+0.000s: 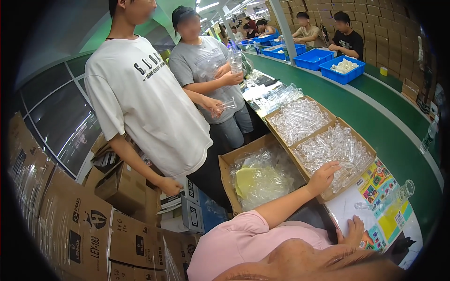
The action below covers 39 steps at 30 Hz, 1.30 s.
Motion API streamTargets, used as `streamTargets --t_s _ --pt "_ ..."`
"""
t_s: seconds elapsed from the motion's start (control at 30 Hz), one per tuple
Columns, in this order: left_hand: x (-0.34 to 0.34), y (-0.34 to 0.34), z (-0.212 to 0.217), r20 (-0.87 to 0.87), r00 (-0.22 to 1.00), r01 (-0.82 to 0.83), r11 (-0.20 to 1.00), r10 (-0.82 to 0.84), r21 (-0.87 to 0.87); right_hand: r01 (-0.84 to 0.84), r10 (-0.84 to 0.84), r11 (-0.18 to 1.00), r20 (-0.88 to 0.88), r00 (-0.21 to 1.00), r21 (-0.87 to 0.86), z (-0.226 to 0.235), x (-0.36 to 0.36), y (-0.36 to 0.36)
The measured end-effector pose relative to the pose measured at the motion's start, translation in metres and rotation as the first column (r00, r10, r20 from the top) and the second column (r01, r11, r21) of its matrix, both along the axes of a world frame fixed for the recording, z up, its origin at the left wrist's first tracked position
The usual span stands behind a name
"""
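My left hand (324,177) reaches over the near edge of a cardboard box (370,145) full of small clear plastic pieces (333,147). Its fingers are stretched out over the pieces, and I see nothing held in them. On the worktop, my right hand (352,230) lies with fingers apart on a white sheet (344,210). Just beyond it a clear plastic cylinder (398,194) with a flared end lies on colourful printed sheets (375,180). A smaller clear piece (362,205) is near the cylinder.
A second box of clear pieces (300,119) adjoins the first. Below them stands an open carton (225,164) with plastic bags. Two people (140,93) stand at left, holding clear parts. Beyond runs a green conveyor (300,79) with blue bins (342,77). Stacked cartons (89,234) fill the lower left.
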<state>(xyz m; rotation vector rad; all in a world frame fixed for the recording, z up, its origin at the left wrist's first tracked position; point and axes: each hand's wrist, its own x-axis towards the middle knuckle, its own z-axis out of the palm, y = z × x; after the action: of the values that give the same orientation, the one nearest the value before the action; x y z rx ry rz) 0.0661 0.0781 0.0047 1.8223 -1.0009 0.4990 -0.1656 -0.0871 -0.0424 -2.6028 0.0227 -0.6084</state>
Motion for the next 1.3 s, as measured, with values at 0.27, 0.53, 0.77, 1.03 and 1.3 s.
streamTargets --t_s 0.27,0.53,0.77,1.03,1.3 --pt "-0.001 0.001 0.000 -0.044 0.999 0.012 0.999 -0.011 0.032 0.001 -0.001 1.000 -0.009 1.000 0.004 -0.002 0.001 -0.001" --pt "-0.003 0.000 0.005 -0.044 0.999 0.011 1.000 -0.011 0.003 0.002 -0.002 1.000 -0.013 1.000 0.011 0.000 0.001 -0.001" --pt "-0.002 -0.001 0.002 0.037 0.999 0.001 1.000 0.000 -0.016 0.021 -0.021 1.000 -0.034 0.999 0.010 0.006 -0.001 0.002" --pt "-0.002 -0.002 0.005 -0.051 0.999 0.013 1.000 -0.014 -0.028 0.050 -0.050 0.999 -0.029 0.998 -0.001 0.013 0.000 0.007" --pt "0.001 0.001 0.003 0.049 0.999 -0.012 1.000 0.011 0.024 0.048 -0.048 0.999 -0.010 0.999 -0.025 0.015 0.001 0.009"
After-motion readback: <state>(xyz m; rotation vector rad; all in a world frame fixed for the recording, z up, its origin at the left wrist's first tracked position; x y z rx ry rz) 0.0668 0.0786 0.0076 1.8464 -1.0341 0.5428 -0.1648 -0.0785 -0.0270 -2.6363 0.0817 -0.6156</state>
